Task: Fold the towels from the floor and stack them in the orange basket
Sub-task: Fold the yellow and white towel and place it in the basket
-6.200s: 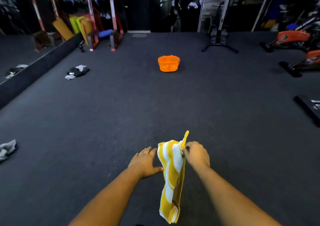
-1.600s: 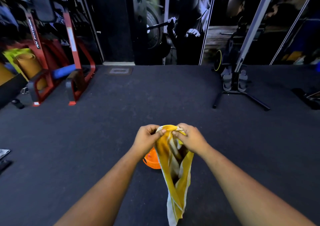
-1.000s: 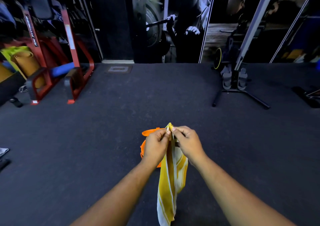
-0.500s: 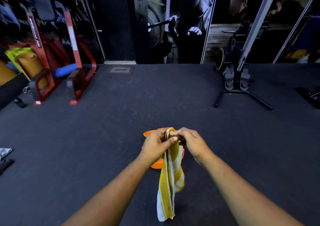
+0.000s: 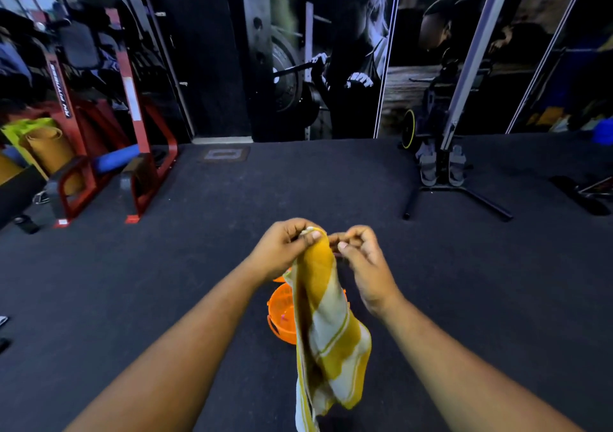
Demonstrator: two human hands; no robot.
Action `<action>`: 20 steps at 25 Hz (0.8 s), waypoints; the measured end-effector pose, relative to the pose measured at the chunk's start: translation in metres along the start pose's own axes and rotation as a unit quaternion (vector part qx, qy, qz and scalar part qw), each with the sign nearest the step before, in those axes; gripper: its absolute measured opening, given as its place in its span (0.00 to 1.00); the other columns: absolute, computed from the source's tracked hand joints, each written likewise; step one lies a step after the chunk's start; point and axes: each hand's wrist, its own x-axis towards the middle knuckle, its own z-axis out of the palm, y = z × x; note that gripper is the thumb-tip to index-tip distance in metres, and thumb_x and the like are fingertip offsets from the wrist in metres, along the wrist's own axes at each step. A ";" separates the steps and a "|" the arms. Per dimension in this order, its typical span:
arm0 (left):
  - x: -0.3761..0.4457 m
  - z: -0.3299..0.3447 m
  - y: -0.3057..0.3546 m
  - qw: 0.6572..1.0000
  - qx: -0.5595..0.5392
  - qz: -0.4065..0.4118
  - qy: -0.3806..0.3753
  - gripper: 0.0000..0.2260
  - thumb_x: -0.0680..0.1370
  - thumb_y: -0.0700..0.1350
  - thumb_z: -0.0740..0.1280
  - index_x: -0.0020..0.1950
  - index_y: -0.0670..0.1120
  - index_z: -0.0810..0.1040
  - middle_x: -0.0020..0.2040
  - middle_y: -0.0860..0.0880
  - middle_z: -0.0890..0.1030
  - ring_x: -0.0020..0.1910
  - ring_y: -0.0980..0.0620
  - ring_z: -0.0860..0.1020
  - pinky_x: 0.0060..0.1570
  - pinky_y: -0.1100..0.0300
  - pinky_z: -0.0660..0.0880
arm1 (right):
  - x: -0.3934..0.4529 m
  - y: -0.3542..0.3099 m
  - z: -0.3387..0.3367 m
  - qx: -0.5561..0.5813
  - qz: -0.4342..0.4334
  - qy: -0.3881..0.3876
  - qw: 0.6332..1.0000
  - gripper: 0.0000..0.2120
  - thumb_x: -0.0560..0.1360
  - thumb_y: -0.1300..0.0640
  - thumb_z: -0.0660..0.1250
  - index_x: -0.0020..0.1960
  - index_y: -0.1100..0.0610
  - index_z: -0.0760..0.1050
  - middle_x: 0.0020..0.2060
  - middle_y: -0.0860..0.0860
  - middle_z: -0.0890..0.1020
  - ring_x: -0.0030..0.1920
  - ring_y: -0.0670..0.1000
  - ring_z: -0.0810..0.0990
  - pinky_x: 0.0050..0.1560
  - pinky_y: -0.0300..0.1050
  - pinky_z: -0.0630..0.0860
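Observation:
A yellow-and-white striped towel (image 5: 326, 325) hangs lengthwise in front of me. My left hand (image 5: 285, 249) grips its top end, thumb over the fold. My right hand (image 5: 361, 259) is right beside that top end with its fingers curled; the fingertips meet the cloth, but I cannot tell whether they pinch it. The orange basket (image 5: 282, 312) stands on the dark floor directly under my hands. The hanging towel hides most of it.
A red metal rack (image 5: 139, 166) and rolled mats (image 5: 49, 153) stand at the back left. A black stand with splayed legs (image 5: 441, 179) is at the back right. A scrap of cloth (image 5: 2, 320) shows at the left edge.
I have walked up to the basket, which now sits under my hands. Over the last half second my right hand drew slightly right of the towel's top and the towel hangs wider.

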 end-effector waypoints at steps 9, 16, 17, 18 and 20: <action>0.013 -0.012 0.006 0.999 0.008 0.024 0.029 0.08 0.83 0.49 0.64 0.52 0.48 0.81 0.47 0.46 0.83 0.47 0.56 0.79 0.50 0.58 0.77 | 0.009 -0.003 -0.030 -0.261 -0.020 -0.177 0.949 0.10 0.74 0.51 0.74 0.41 0.52 0.74 0.45 0.52 0.78 0.47 0.47 0.78 0.51 0.44 0.75; 0.011 -0.018 0.014 0.989 0.085 0.067 0.100 0.09 0.85 0.49 0.61 0.49 0.48 0.77 0.42 0.50 0.79 0.42 0.61 0.76 0.45 0.63 0.72 | 0.002 -0.009 -0.032 -0.224 0.189 -0.237 0.926 0.28 0.66 0.34 0.75 0.57 0.52 0.80 0.52 0.48 0.86 0.54 0.46 0.84 0.58 0.49 0.81; 0.011 -0.026 0.009 0.984 0.096 0.064 0.138 0.09 0.84 0.49 0.61 0.49 0.48 0.76 0.41 0.52 0.78 0.42 0.62 0.75 0.44 0.65 0.72 | 0.002 -0.010 -0.042 -0.296 0.224 -0.282 0.885 0.31 0.63 0.27 0.74 0.53 0.51 0.83 0.51 0.46 0.87 0.54 0.45 0.84 0.60 0.49 0.79; 0.011 -0.036 0.002 0.978 0.104 0.055 0.172 0.08 0.84 0.48 0.61 0.48 0.49 0.76 0.40 0.54 0.77 0.41 0.63 0.75 0.43 0.66 0.71 | 0.003 -0.013 -0.052 -0.390 0.246 -0.316 0.829 0.33 0.62 0.23 0.71 0.51 0.49 0.83 0.51 0.44 0.86 0.56 0.46 0.83 0.63 0.51 0.77; 0.006 -0.052 -0.015 0.969 0.141 0.027 0.200 0.08 0.84 0.49 0.62 0.47 0.50 0.76 0.39 0.54 0.77 0.39 0.64 0.75 0.41 0.68 0.70 | 0.010 -0.021 -0.069 -0.625 0.230 -0.319 0.674 0.27 0.68 0.25 0.68 0.49 0.48 0.81 0.53 0.44 0.83 0.62 0.51 0.78 0.65 0.55 0.68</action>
